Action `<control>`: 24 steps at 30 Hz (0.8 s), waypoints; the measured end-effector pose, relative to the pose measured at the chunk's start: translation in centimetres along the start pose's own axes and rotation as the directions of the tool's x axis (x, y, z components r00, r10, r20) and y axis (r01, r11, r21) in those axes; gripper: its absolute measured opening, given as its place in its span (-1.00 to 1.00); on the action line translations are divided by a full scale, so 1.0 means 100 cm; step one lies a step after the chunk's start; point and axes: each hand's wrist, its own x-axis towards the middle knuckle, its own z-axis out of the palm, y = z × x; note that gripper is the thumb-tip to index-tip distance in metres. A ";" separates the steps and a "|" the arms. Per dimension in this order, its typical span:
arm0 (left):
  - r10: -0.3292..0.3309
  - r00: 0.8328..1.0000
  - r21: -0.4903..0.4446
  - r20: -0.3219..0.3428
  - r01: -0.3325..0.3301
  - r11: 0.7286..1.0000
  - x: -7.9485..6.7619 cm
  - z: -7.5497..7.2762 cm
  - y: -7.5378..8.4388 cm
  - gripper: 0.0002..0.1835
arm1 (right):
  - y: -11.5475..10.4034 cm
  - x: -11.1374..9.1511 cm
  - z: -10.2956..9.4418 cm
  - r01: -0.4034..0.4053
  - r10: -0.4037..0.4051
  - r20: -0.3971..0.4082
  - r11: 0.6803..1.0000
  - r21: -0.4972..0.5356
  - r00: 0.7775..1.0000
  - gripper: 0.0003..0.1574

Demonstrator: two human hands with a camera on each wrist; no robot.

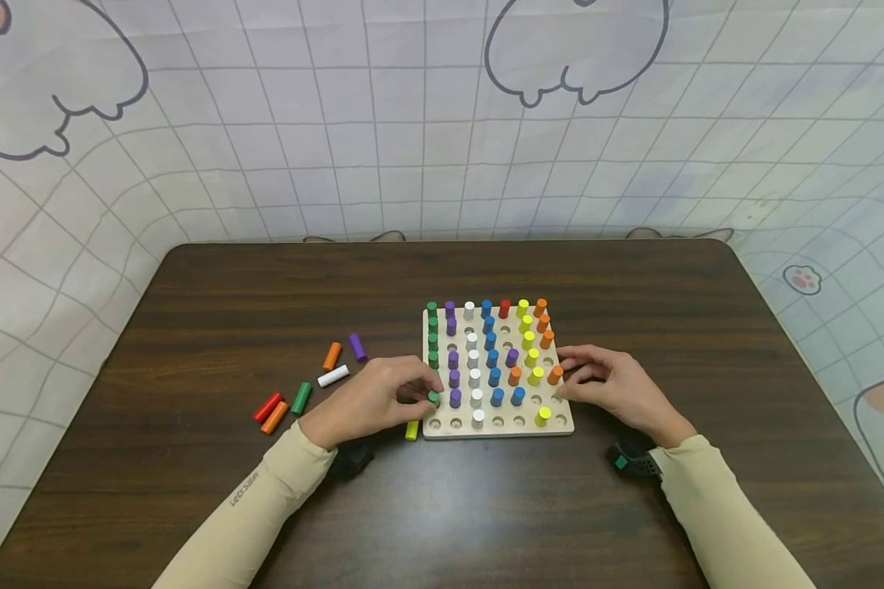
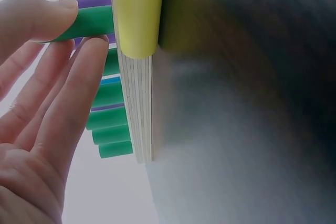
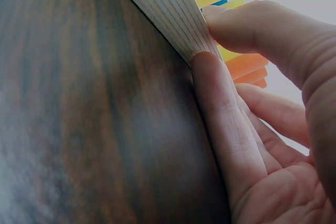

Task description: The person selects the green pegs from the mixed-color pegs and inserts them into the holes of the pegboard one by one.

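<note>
A light wooden pegboard [image 1: 508,431] lies on the table, with colored pegs standing in columns. At its left column, my left hand [image 1: 376,397] pinches a green peg [image 2: 86,23] between thumb and fingers; the peg is upright, its lower end at the board's surface. Several green pegs [image 2: 109,118] stand in line behind it. A loose yellow peg [image 1: 412,430] lies against the board's left side, near that hand. On the opposite side, my right hand [image 1: 619,388] grips the right edge, thumb near the top face and index finger [image 3: 215,85] on the side.
Left of the board lie loose pegs: red [image 1: 268,407], orange [image 1: 274,418], green [image 1: 301,398], white [image 1: 333,375], another orange [image 1: 331,357] and purple [image 1: 358,348]. The dark wooden table [image 1: 442,523] meets a white grid-patterned cloth [image 1: 398,147] behind.
</note>
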 end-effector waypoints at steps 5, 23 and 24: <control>0.018 1.000 0.011 -0.007 -0.018 1.000 0.000 0.000 -0.001 -0.78 | -0.001 0.000 0.000 -0.002 0.002 0.001 1.000 0.002 1.000 -0.19; 0.009 1.000 -0.020 -0.028 -0.009 1.000 -0.002 -0.004 -0.001 -0.76 | 0.000 0.000 0.001 0.007 -0.008 -0.005 1.000 -0.009 1.000 -0.21; 0.008 0.999 -0.016 -0.031 -0.009 1.000 -0.002 -0.004 -0.001 -0.75 | 0.000 0.000 0.001 0.007 -0.007 -0.007 1.000 -0.012 1.000 -0.21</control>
